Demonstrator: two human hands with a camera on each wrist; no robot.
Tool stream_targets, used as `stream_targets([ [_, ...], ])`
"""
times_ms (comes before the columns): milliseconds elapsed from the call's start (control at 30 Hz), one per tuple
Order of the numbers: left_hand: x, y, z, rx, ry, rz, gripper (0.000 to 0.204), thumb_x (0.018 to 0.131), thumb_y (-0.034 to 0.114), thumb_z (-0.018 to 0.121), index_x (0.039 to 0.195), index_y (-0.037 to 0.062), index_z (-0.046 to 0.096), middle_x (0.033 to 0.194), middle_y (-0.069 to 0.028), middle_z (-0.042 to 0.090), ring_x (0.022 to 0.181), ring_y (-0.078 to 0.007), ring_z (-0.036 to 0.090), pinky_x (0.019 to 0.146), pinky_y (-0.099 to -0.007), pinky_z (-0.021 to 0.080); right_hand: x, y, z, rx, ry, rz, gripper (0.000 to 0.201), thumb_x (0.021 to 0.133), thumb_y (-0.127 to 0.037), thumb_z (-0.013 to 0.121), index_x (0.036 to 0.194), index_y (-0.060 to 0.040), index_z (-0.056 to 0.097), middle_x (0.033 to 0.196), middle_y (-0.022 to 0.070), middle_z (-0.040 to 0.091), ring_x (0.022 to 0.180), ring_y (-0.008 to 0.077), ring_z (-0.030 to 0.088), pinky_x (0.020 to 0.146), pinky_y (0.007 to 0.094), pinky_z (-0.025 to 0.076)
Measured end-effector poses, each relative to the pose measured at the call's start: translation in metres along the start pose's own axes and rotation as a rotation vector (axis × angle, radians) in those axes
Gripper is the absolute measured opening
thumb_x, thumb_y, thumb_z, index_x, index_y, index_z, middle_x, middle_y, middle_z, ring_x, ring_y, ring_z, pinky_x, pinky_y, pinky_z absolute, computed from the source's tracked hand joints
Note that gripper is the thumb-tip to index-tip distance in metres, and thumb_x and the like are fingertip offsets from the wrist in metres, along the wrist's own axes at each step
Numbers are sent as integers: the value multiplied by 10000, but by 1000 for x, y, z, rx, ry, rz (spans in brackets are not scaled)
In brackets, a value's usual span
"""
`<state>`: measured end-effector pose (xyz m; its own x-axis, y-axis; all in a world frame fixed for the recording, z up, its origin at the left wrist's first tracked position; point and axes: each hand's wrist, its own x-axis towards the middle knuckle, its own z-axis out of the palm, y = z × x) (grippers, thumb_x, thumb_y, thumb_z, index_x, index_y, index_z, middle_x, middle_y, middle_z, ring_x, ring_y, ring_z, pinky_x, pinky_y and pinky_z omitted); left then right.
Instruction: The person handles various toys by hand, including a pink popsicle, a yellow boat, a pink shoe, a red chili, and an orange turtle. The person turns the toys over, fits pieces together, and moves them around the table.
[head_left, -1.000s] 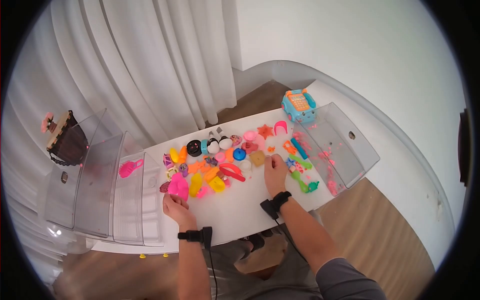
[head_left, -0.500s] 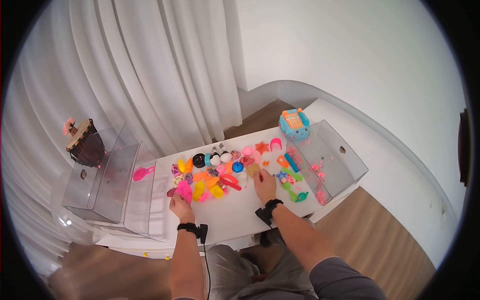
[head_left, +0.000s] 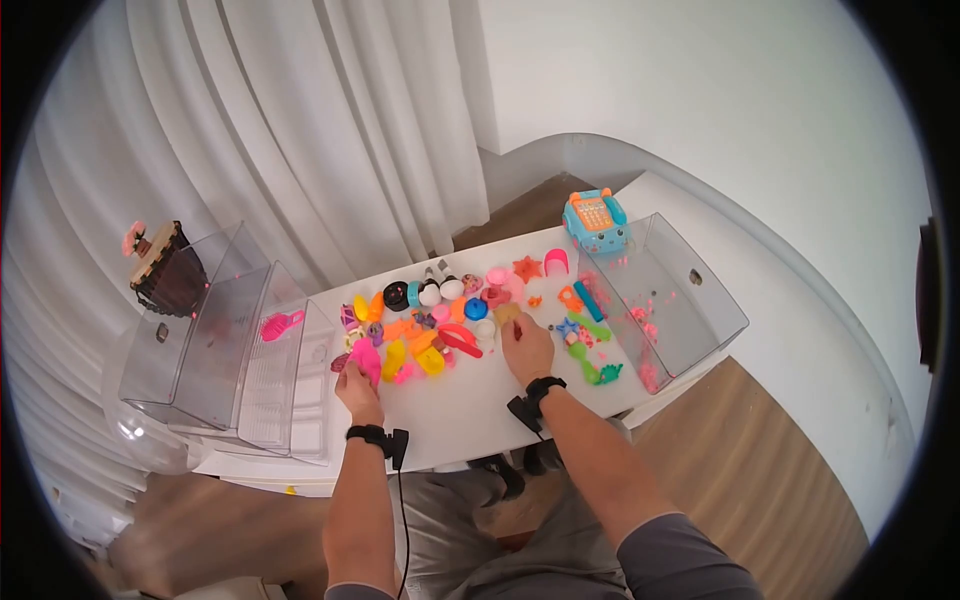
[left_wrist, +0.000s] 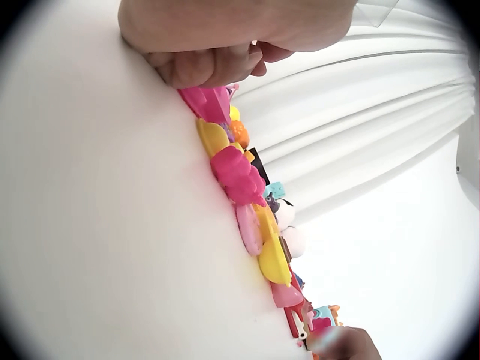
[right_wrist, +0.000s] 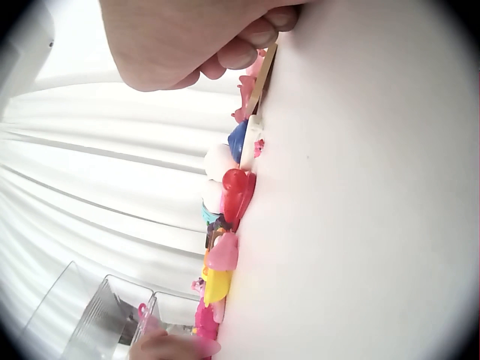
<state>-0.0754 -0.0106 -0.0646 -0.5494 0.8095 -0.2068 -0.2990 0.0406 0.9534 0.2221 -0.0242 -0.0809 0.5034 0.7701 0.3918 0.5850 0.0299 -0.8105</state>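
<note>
My left hand [head_left: 360, 393] rests on the table's front left with its fingers curled in. Just beyond it lies a bright pink plastic toy [head_left: 367, 358]; in the left wrist view the knuckles overlap the end of a pink piece [left_wrist: 208, 103]. Farther right, my right hand [head_left: 528, 348] is curled on the table, right at the front edge of a tan square block [head_left: 507, 312]. The right wrist view has its fingertips [right_wrist: 238, 54] folded toward the palm above that block's edge. Nothing shows in either hand.
Colourful toys, including a red piece [head_left: 460, 339] and a blue lid-like piece [head_left: 476, 309], cover the table's middle. Clear bins [head_left: 700, 310] stand at both ends. A toy phone [head_left: 595, 220] is at the back right, a drum [head_left: 172, 275] at far left, a pink brush [head_left: 282, 325] nearer.
The head view has tilted and shifted. My right hand has come slightly left, closer to the tan block. The left hand stays beside the pink toy, and the toys keep their places.
</note>
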Motion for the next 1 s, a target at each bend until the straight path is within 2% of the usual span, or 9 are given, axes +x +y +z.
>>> stream_targets([
  [300, -2, 3, -3, -14, -27, -62, 282, 948, 277, 603, 724, 143, 497, 568, 64, 408, 421, -58, 336, 389, -265, 207, 1, -6, -3, -44, -47, 2, 228, 954, -299, 631, 915, -76, 661, 771, 161, 715, 736, 401, 701, 669, 501, 550],
  [600, 0, -6, -4, -31, -98, 17, 281, 969, 241, 601, 726, 149, 496, 584, 76, 408, 434, -42, 323, 400, -254, 211, -3, -7, -5, -49, -56, 1, 175, 931, -268, 661, 948, -95, 643, 764, 143, 716, 728, 378, 706, 667, 487, 556],
  [767, -2, -12, -5, 20, -37, 63, 284, 968, 237, 621, 728, 147, 497, 593, 76, 414, 439, -40, 331, 405, -253, 209, -6, 2, 0, -73, -76, -19, 138, 905, -214, 680, 1010, -143, 623, 747, 100, 704, 709, 346, 703, 637, 483, 545],
  [867, -5, -8, -3, 9, -8, 55, 294, 967, 243, 624, 722, 148, 493, 584, 78, 405, 436, -41, 329, 405, -253, 205, -7, 0, 0, -47, -54, -60, 115, 897, -194, 676, 958, -132, 600, 702, 107, 671, 678, 364, 677, 603, 519, 513],
  [1000, -11, 0, 0, 9, 53, 21, 306, 967, 249, 623, 711, 152, 486, 573, 79, 397, 428, -43, 323, 398, -256, 199, -6, 0, -3, -20, -101, -54, 104, 893, -188, 674, 952, -132, 609, 708, 104, 674, 681, 365, 676, 599, 512, 516],
])
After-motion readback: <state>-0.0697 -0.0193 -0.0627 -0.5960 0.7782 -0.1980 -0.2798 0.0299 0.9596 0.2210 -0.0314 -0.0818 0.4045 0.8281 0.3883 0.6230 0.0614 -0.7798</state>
